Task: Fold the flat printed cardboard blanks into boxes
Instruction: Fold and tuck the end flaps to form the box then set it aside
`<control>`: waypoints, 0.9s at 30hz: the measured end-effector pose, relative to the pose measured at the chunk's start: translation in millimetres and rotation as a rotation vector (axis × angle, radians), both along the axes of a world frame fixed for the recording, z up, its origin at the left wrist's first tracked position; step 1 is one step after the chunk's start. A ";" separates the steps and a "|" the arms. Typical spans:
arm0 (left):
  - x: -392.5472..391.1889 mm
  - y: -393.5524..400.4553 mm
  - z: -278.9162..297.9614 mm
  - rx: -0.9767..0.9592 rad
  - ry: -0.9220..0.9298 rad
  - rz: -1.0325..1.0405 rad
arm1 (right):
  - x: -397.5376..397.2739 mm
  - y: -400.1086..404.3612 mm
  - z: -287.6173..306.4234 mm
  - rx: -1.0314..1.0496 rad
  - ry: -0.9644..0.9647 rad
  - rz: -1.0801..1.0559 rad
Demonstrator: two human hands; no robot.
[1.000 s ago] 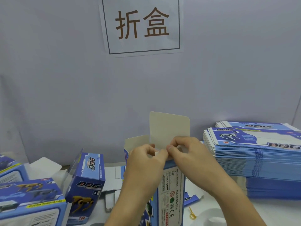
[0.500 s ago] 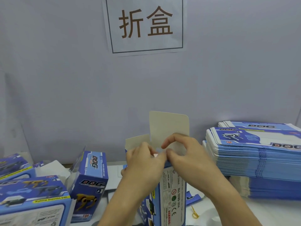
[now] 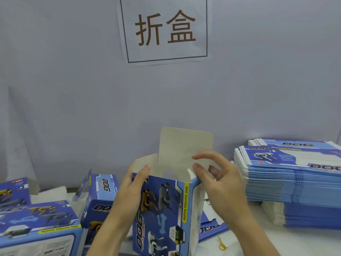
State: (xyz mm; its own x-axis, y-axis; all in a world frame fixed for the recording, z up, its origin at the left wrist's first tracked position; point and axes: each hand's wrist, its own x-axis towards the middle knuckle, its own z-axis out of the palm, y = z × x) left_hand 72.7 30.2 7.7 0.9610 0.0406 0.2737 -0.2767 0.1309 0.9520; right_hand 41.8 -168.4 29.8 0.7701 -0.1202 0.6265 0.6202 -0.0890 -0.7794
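A blue printed box (image 3: 164, 215) stands upright in the middle, its top open and its large grey lid flap (image 3: 184, 146) sticking straight up. My left hand (image 3: 132, 191) grips the box's upper left corner, thumb on the front face. My right hand (image 3: 217, 180) is at the upper right corner, fingertips on the small white side flap (image 3: 191, 173). A tall stack of flat blue blanks (image 3: 287, 182) lies on the right.
Folded blue boxes stand on the left: one upright (image 3: 99, 198), a larger one in the near left corner (image 3: 36, 224), another at the far left edge (image 3: 13, 191). A flat blank (image 3: 210, 228) lies behind the held box. A yellow rubber band (image 3: 221, 245) lies on the white table. A wall sign (image 3: 166, 28) hangs above.
The box has been turned so its wide front face points at me. My hands have parted from the middle of the top to its two corners.
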 end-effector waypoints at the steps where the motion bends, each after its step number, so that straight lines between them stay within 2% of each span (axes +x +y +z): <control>1: 3.8 0.6 -1.3 -0.001 0.006 0.041 | 0.9 5.1 -3.6 0.019 -0.034 -0.007; 8: 1.9 -2.2 2.6 0.103 -0.038 -0.002 | 4.3 22.0 -25.5 -0.073 -0.003 0.035; 12: -4.4 -5.2 12.5 0.001 -0.054 -0.068 | 5.5 15.0 -32.4 -0.147 0.028 0.034; 16: -12.6 -12.1 22.9 -0.035 -0.186 -0.066 | 6.7 19.8 -30.7 -0.043 0.003 0.073; 20: -16.9 -24.6 19.7 -0.056 -0.321 -0.001 | 5.8 15.5 -25.3 0.017 -0.047 0.101; 27: -20.8 -34.9 15.7 0.013 -0.334 0.201 | 6.2 9.9 -27.8 0.041 0.007 0.194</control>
State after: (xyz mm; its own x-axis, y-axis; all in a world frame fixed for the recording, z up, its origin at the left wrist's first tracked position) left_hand 51.9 -4.7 23.4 0.7923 0.2134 0.5716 -0.5903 0.0310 0.8066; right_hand 48.0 -158.5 2.1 0.7857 0.0058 0.6186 0.6171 0.0636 -0.7843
